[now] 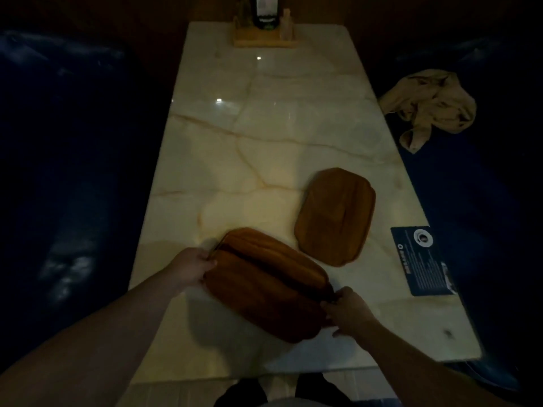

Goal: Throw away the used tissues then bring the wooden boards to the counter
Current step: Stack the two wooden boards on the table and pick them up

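One marble table point(264, 118) runs down the middle, dark blue seats point(73, 142) on either side. Two stacked wooden boards point(264, 286) sit at the table's near end, tilted, gripped at opposite ends: left hand point(191, 268) closed on the far-left corner, right hand point(346, 312) closed on the near-right edge. A single wooden board point(336, 217) lies flat just beyond the stack, apart. A beige cloth point(432, 110) lies right of the table. A dark card point(423, 259) rests at the table's right edge.
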`<state>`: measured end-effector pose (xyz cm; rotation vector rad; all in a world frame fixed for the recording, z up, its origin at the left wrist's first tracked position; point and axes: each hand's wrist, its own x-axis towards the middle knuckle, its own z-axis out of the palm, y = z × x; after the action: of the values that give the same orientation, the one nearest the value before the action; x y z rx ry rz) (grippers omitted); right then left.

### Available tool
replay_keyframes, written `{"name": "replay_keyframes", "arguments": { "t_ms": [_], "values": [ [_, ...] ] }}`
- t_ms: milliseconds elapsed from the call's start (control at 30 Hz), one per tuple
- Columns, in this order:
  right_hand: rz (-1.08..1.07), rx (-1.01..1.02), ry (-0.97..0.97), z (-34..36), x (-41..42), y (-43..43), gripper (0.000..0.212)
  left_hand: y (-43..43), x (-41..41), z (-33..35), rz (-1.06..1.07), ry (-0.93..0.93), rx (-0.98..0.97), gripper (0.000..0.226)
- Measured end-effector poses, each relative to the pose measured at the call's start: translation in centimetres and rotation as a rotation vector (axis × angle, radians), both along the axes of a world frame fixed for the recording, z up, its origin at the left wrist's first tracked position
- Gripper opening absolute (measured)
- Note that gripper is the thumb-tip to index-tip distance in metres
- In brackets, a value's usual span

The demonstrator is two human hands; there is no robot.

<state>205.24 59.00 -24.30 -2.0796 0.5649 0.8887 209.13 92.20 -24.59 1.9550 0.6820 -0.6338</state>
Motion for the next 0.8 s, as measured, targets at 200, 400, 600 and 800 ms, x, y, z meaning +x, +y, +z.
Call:
{"name": "replay_keyframes", "arguments": {
  "t_ms": [200,400,600,800],
  "values": [
    [-0.007,0.164,-0.139,0.8,4.1,-3.3,0.030,-3.2,-1.2,1.7,0.315,-0.077,-0.030,0.016],
    [-0.048,0.246,-0.304,1.2,10.8,-7.1,0.022,-7.4,-0.4,1.9,0.362,-0.065,-0.045,0.022],
    [0.019,0.160,-0.413,1.6,18.6,-10.2,0.021,-13.1,2.1,1.2,0.299,0.054,-0.107,0.021],
    [0.054,0.125,-0.404,1.0,25.1,-12.3,0.023,-18.2,4.6,0.0,0.269,0.151,-0.157,0.019]
  ]
}}
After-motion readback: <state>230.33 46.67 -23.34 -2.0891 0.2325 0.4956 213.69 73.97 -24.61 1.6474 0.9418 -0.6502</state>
